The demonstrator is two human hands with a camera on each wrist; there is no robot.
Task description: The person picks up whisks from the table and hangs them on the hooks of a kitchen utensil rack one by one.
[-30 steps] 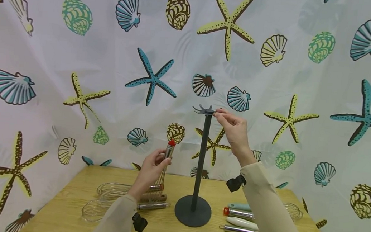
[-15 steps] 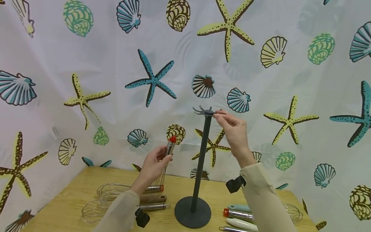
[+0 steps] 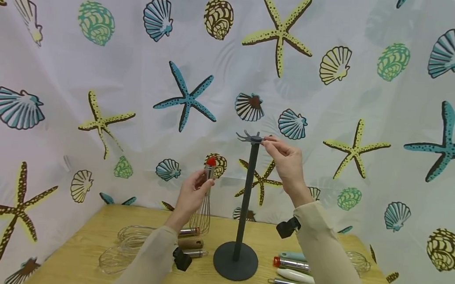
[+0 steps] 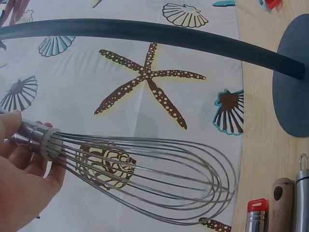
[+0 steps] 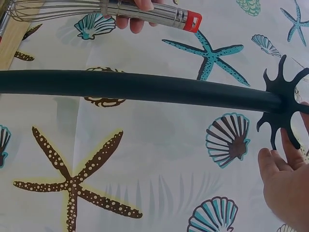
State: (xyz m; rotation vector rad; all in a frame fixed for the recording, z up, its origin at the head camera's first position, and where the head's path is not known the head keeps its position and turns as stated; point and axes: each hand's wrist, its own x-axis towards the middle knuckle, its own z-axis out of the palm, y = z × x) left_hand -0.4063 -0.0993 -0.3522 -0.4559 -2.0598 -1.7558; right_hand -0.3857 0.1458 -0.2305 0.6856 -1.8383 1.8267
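My left hand [image 3: 192,194] grips a wire whisk [image 3: 202,217] by its steel handle, red-tipped end [image 5: 193,21] up and wire loops hanging down. The whisk hangs above the table, left of a dark stand [image 3: 246,196]. This stand has a round base, a tall pole and a ring of curved hooks [image 3: 247,137] on top. At the top, my right hand [image 3: 288,164] pinches one hook on the right side between thumb and fingertips. In the right wrist view, the fingers [image 5: 292,152] lie against the hook ring. The hooks in view carry nothing.
Several whisks [image 3: 118,257] lie on the wooden table [image 3: 86,233] to the left, handles toward the stand's base [image 3: 228,272]. More utensils lie right of it: a red-ended steel handle [image 3: 292,264], a white one [image 3: 295,276] and others. A shell-patterned curtain [image 3: 224,71] surrounds the table.
My left hand has risen slightly, and the whisk has turned more upright, its wire loops coming out from behind the hand. My right hand keeps its pinch on the hook.
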